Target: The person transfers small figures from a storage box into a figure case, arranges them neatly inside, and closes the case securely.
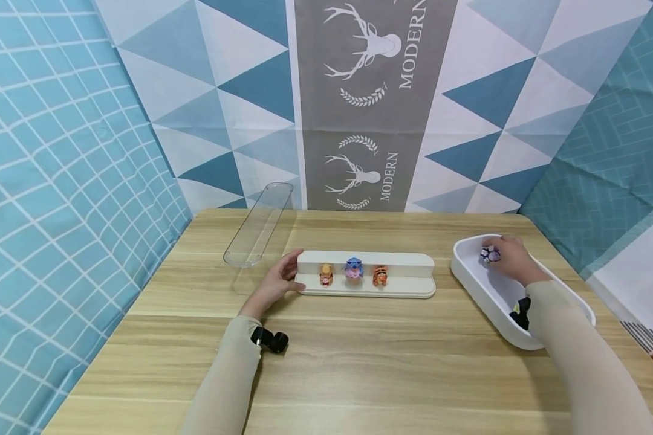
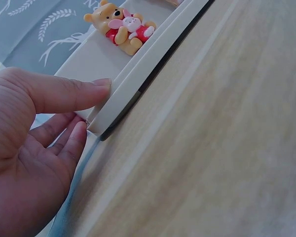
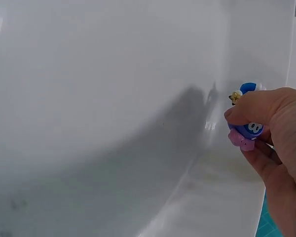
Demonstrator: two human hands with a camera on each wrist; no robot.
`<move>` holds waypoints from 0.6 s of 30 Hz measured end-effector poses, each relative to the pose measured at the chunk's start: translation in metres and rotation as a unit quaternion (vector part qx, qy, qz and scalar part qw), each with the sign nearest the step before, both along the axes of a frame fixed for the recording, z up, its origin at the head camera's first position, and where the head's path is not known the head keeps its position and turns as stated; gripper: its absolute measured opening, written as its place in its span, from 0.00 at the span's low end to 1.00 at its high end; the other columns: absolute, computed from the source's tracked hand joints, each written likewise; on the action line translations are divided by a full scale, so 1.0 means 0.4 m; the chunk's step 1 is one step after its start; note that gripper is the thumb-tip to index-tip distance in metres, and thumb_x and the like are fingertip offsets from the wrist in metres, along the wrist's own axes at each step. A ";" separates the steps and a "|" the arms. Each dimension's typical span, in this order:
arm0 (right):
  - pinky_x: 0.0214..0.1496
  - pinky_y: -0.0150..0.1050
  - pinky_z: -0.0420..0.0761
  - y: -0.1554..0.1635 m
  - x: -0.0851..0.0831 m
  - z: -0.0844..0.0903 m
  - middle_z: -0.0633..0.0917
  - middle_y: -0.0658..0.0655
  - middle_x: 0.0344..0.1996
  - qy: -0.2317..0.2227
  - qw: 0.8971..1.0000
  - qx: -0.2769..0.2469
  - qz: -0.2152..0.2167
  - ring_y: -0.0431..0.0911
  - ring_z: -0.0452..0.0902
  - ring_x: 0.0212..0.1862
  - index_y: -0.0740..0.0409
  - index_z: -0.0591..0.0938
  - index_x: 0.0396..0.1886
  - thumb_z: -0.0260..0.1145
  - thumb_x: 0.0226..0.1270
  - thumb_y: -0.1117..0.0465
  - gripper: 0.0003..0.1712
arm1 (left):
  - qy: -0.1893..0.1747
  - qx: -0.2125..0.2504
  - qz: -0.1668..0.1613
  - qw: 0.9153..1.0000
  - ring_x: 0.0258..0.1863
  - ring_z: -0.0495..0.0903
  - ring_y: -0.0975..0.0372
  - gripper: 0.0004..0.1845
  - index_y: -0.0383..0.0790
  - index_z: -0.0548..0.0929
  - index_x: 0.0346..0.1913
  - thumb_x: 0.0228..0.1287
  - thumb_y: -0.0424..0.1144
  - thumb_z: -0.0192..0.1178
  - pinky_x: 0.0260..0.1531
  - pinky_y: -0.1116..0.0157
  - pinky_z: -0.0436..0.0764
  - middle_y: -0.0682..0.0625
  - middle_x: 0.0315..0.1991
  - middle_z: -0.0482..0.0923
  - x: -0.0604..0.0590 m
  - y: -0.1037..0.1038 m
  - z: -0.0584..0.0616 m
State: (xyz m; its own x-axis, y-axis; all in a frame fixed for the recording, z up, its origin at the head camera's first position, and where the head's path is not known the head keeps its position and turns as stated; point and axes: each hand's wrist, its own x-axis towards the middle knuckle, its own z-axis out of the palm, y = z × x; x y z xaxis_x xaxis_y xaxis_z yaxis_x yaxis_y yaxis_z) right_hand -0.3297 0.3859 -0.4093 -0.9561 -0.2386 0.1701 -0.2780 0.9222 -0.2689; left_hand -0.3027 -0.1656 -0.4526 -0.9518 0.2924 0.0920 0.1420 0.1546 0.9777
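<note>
A white stepped stand (image 1: 402, 266) sits mid-table with three small figures on its lower step: a yellow bear (image 1: 326, 275), a blue figure (image 1: 354, 269) and an orange tiger (image 1: 380, 275). My left hand (image 1: 276, 283) holds the stand's left end, thumb on top and fingers at the edge (image 2: 96, 89); the yellow bear with a pink piglet (image 2: 122, 27) stands just beyond. My right hand (image 1: 508, 258) is inside a white oval tray (image 1: 468, 281) and pinches a small blue and purple figure (image 3: 246, 131) near the tray's far wall (image 3: 113, 74).
A clear plastic cover (image 1: 258, 226) lies at the back left of the wooden table (image 1: 359, 368). Patterned blue and grey cloth walls (image 1: 359, 109) close in the table on three sides.
</note>
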 end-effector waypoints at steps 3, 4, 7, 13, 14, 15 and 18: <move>0.49 0.66 0.71 0.001 0.000 -0.001 0.77 0.77 0.42 -0.008 1.000 -0.015 -0.005 0.70 0.70 0.46 0.74 0.77 0.51 0.70 0.52 0.74 0.24 | -0.001 -0.002 0.000 1.000 0.68 0.65 0.42 0.47 0.33 0.58 0.76 0.51 0.11 0.61 0.70 0.51 0.64 0.32 0.69 0.63 0.000 0.000 0.001; 0.49 0.66 0.71 0.000 0.001 0.000 0.77 0.77 0.42 -0.014 1.000 -0.022 -0.009 0.70 0.70 0.46 0.73 0.77 0.51 0.70 0.52 0.74 0.24 | -0.003 0.000 0.001 1.000 0.68 0.65 0.42 0.48 0.33 0.58 0.76 0.51 0.11 0.61 0.70 0.51 0.64 0.32 0.69 0.64 0.000 0.000 0.001; 0.47 0.66 0.73 -0.001 0.004 0.003 0.76 0.76 0.42 -0.030 0.998 -0.044 -0.020 0.67 0.71 0.44 0.73 0.77 0.52 0.70 0.53 0.73 0.24 | -0.006 0.002 0.001 1.000 0.69 0.64 0.43 0.48 0.34 0.59 0.76 0.51 0.11 0.61 0.70 0.51 0.64 0.32 0.69 0.64 0.001 0.000 0.002; 0.43 0.58 0.73 -0.003 0.008 0.008 0.77 0.71 0.40 -0.038 0.996 -0.075 -0.027 0.62 0.70 0.42 0.73 0.78 0.53 0.71 0.55 0.70 0.24 | 0.000 -0.002 0.001 1.000 0.68 0.65 0.42 0.47 0.34 0.59 0.76 0.51 0.12 0.62 0.70 0.51 0.64 0.32 0.69 0.64 0.000 0.000 0.001; 0.42 0.57 0.73 -0.002 0.008 0.007 0.77 0.71 0.40 -0.039 0.996 -0.079 -0.027 0.62 0.70 0.42 0.72 0.78 0.53 0.71 0.55 0.70 0.25 | 0.002 -0.003 0.000 1.000 0.68 0.64 0.42 0.47 0.33 0.59 0.76 0.51 0.12 0.62 0.70 0.51 0.64 0.31 0.69 0.64 -0.001 0.000 0.001; 0.42 0.56 0.73 -0.002 0.008 0.007 0.77 0.70 0.40 -0.041 0.995 -0.084 -0.027 0.62 0.70 0.42 0.72 0.78 0.53 0.71 0.55 0.70 0.25 | 0.003 -0.003 0.000 1.000 0.68 0.64 0.42 0.47 0.33 0.59 0.76 0.51 0.12 0.62 0.70 0.51 0.64 0.31 0.69 0.64 -0.001 0.000 0.001; 0.45 0.57 0.74 -0.002 0.009 0.009 0.76 0.71 0.44 -0.059 0.992 -0.103 -0.035 0.62 0.69 0.45 0.71 0.78 0.56 0.70 0.58 0.68 0.26 | 0.001 0.002 -0.002 1.000 0.69 0.64 0.42 0.47 0.33 0.58 0.76 0.50 0.11 0.61 0.71 0.51 0.63 0.31 0.69 0.63 -0.001 -0.001 0.001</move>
State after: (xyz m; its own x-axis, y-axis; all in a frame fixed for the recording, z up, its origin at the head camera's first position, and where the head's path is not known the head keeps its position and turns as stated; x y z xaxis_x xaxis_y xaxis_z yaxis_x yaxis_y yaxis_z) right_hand -0.3260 0.3852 -0.4059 -0.9853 -0.1430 0.0935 -0.1704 0.8599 -0.4811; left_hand -0.3032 -0.1659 -0.4521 -0.9503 0.2966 0.0946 0.1441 0.1496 0.9782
